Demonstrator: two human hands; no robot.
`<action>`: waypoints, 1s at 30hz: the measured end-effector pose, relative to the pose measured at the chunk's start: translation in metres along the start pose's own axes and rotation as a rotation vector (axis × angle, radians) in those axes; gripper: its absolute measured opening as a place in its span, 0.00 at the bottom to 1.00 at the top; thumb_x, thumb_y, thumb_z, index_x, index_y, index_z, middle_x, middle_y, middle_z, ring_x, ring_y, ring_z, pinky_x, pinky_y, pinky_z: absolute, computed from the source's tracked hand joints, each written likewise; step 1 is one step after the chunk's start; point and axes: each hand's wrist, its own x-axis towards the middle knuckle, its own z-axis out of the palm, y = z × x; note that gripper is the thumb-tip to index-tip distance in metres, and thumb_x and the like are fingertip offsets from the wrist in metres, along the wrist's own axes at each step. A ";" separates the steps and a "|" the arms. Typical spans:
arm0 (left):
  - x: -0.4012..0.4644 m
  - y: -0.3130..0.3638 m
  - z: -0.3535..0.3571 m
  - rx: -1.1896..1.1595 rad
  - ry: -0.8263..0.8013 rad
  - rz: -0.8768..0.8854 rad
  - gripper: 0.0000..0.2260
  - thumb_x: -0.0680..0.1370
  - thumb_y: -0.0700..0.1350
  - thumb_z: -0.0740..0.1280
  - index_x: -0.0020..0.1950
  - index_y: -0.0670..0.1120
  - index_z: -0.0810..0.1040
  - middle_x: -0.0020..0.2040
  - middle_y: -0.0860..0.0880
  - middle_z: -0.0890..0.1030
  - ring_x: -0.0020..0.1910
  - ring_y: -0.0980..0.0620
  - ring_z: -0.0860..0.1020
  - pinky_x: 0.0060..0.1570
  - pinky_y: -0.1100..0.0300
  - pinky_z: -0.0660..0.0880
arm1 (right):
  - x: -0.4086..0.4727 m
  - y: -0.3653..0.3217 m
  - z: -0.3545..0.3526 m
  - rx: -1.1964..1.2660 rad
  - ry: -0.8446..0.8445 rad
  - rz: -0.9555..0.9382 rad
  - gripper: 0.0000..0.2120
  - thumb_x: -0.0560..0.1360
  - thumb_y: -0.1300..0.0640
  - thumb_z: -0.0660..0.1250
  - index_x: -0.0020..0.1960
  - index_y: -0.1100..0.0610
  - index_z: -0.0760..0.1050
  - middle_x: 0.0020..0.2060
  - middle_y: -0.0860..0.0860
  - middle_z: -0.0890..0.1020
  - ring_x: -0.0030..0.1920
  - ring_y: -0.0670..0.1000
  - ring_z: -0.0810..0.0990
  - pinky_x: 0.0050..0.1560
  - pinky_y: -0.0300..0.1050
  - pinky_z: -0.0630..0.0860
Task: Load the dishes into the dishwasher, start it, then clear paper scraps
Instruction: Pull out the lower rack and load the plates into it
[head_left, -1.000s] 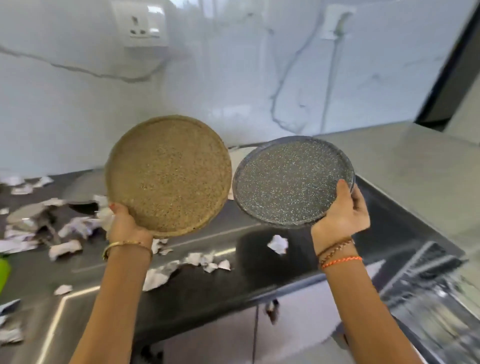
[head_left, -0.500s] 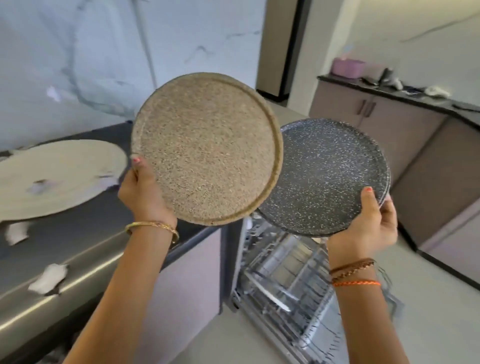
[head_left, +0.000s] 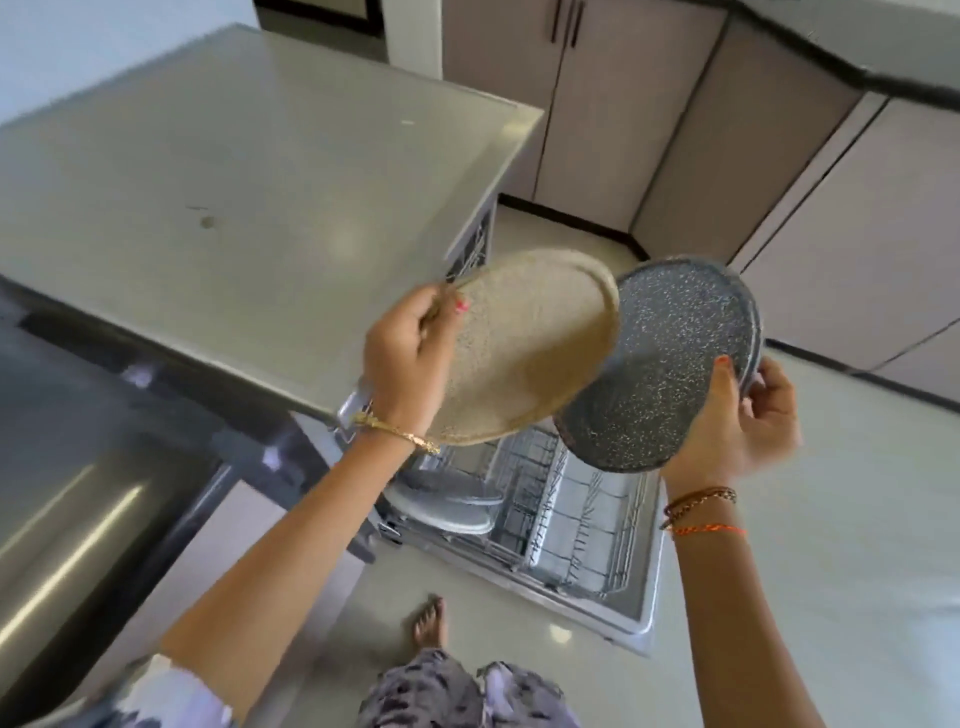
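Standing over the open dishwasher, the person carried one plate in each hand, which looked like a way to bring both to the rack in a single trip. In the head view, the left hand (head_left: 410, 358) gripped the tan speckled plate (head_left: 524, 348) at its near-left rim, thumb curled over the face and the other fingers hidden behind, so the plate extended away from the fingers to the right and tilted toward the camera. The right hand (head_left: 737, 415) pinched the dark grey speckled plate (head_left: 665, 364) at its lower-right rim, thumb pressed on the face and fingers curled round the back; that plate spread up and to the left of the thumb. The tan plate's far edge overlapped the grey one in this view; whether they touched I cannot tell. Rim grips probably left each plate free to be slid edge-first between tines.

Below both hands, the lower rack (head_left: 571, 514) of the dishwasher (head_left: 639, 618) was pulled out over the lowered door, with a pale plate (head_left: 447, 504) already lying in its left part, under the left wrist. The grey countertop (head_left: 234, 182) sat beyond the left fingers. No paper scraps showed here.
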 end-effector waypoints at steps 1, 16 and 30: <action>0.002 -0.009 0.010 0.072 -0.054 0.041 0.13 0.75 0.50 0.63 0.41 0.41 0.79 0.25 0.55 0.69 0.25 0.59 0.65 0.27 0.63 0.60 | 0.003 0.008 0.000 -0.061 -0.002 0.004 0.12 0.69 0.68 0.68 0.43 0.51 0.74 0.35 0.47 0.78 0.28 0.36 0.75 0.33 0.29 0.71; -0.049 -0.222 0.097 0.460 -0.550 0.143 0.07 0.70 0.37 0.67 0.44 0.38 0.83 0.37 0.45 0.84 0.33 0.49 0.82 0.43 0.61 0.71 | 0.037 0.195 -0.016 -0.557 -0.323 0.009 0.11 0.70 0.66 0.69 0.48 0.53 0.76 0.37 0.40 0.77 0.34 0.35 0.74 0.34 0.25 0.69; -0.125 -0.342 0.103 0.477 -0.837 0.507 0.09 0.63 0.29 0.70 0.40 0.38 0.84 0.39 0.43 0.85 0.37 0.43 0.84 0.39 0.33 0.73 | 0.035 0.287 -0.026 -0.610 -0.500 0.047 0.11 0.70 0.66 0.69 0.49 0.55 0.77 0.38 0.41 0.78 0.36 0.36 0.75 0.33 0.27 0.71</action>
